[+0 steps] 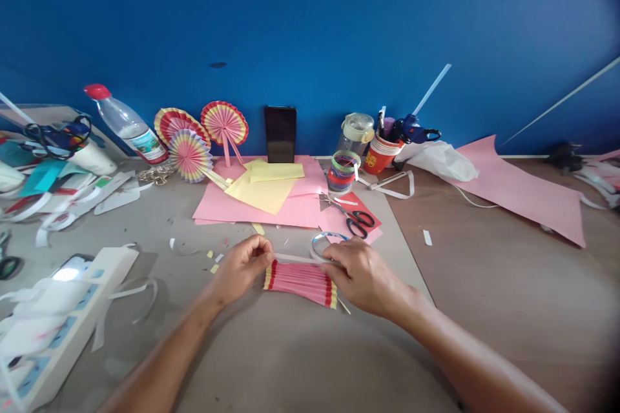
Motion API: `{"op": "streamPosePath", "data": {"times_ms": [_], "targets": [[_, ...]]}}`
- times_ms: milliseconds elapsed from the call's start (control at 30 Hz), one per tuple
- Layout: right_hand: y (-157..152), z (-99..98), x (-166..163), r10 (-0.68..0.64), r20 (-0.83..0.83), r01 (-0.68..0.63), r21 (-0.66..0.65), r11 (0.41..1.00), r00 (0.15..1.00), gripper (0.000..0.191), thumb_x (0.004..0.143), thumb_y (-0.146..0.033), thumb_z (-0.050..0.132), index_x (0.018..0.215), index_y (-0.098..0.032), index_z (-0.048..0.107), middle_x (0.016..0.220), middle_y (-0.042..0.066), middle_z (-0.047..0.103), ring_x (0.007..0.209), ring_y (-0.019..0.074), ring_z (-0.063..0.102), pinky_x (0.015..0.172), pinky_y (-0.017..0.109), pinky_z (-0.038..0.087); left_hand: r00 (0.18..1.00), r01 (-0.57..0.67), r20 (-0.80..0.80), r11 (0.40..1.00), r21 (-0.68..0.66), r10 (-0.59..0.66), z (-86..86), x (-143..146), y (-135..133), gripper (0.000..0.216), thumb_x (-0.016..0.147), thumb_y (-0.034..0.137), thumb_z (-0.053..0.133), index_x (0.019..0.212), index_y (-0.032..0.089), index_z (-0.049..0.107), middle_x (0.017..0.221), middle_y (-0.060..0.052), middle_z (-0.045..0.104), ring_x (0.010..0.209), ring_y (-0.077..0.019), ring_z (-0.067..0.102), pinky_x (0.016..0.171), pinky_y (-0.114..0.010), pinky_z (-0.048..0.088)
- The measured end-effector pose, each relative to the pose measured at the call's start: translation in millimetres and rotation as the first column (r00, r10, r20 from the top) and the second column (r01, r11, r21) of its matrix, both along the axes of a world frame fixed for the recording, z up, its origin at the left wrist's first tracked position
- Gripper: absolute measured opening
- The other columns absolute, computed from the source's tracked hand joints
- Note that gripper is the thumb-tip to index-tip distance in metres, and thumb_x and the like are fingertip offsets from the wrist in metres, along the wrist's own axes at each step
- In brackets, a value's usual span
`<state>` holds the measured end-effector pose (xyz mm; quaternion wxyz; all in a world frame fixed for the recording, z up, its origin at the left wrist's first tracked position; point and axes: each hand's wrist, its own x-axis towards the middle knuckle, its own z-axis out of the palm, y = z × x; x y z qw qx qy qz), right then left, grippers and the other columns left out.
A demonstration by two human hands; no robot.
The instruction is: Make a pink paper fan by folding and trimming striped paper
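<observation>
A pleated pink paper strip with red and yellow ends lies flat on the grey table. My left hand pinches the end of a white tape strip along the top edge of the pleats. My right hand is closed on the other end of that strip, beside a tape roll. Both hands rest on the pleated paper.
Pink and yellow sheets and black-handled scissors lie behind the hands. Three finished paper fans, a bottle, a dark phone, tape rolls and a cup of tools line the blue wall. A white power strip sits left.
</observation>
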<state>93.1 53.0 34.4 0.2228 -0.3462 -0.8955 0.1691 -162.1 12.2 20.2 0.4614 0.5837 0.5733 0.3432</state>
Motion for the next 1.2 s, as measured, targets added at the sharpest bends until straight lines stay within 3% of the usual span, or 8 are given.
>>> {"op": "streamPosePath", "data": {"times_ms": [167,367,633,900,1067,1200], "targets": [[-1,7.8,3,-0.005,-0.020,0.004,-0.074,0.997,1.000,0.019,0.086,-0.016,0.045,0.070,-0.019,0.055,0.057,-0.001,0.056,0.052,0.0124,0.046,0.066,0.029,0.033,1.000,-0.019,0.018,1.000,0.002,0.019,3.5,2,1,0.027,0.084,0.043,0.055,0.072,0.019,0.050,0.070,0.001,0.049,0.067,-0.0134,0.044,0.064,-0.025,0.037],[-1,1.5,6,0.015,-0.005,-0.015,0.044,0.999,1.000,0.015,0.088,-0.018,0.046,0.079,-0.017,0.057,0.061,0.002,0.060,0.059,0.0156,0.050,0.071,0.031,0.034,0.998,-0.017,0.066,1.000,0.007,0.017,6.7,3,3,0.027,0.083,0.042,0.057,0.070,0.019,0.050,0.071,0.001,0.049,0.067,-0.0132,0.044,0.065,-0.026,0.038],[1,-8.2,6,-0.055,0.108,0.032,0.206,0.978,0.993,0.020,0.091,-0.018,0.043,0.077,-0.016,0.057,0.060,0.002,0.058,0.057,0.0159,0.050,0.067,0.032,0.032,1.000,-0.018,-0.026,1.000,-0.005,0.018,0.5,2,1,0.021,0.085,0.038,0.054,0.074,0.019,0.050,0.071,0.001,0.048,0.068,-0.0133,0.043,0.066,-0.025,0.037],[5,4.6,0,0.026,0.159,-0.037,0.061,0.997,0.987,0.011,0.084,-0.016,0.053,0.089,-0.016,0.064,0.088,0.008,0.064,0.086,0.0218,0.055,0.078,0.034,0.039,0.996,-0.027,-0.088,1.000,-0.014,0.026,-5.6,2,1,0.019,0.083,0.037,0.053,0.076,0.020,0.052,0.071,0.002,0.052,0.067,-0.0135,0.047,0.066,-0.025,0.039],[44,20.5,-33,-0.100,0.125,0.084,0.131,0.988,0.987,0.034,0.090,-0.017,0.042,0.119,-0.015,0.060,0.091,0.009,0.065,0.089,0.0234,0.056,0.078,0.034,0.041,0.983,-0.064,-0.171,0.998,0.019,0.066,-3.4,7,1,0.018,0.082,0.037,0.051,0.077,0.020,0.054,0.074,0.000,0.057,0.070,-0.0144,0.052,0.067,-0.025,0.042],[100,26.0,-80,-0.245,0.277,0.194,0.200,0.960,0.929,0.054,0.092,-0.019,0.037,0.146,-0.014,0.033,0.088,0.011,0.069,0.081,0.0233,0.061,0.078,0.035,0.040,0.962,-0.073,-0.253,0.988,0.134,0.105,-1.3,10,1,0.016,0.082,0.033,0.049,0.074,0.021,0.054,0.076,-0.001,0.059,0.073,-0.0153,0.056,0.069,-0.026,0.044]]}}
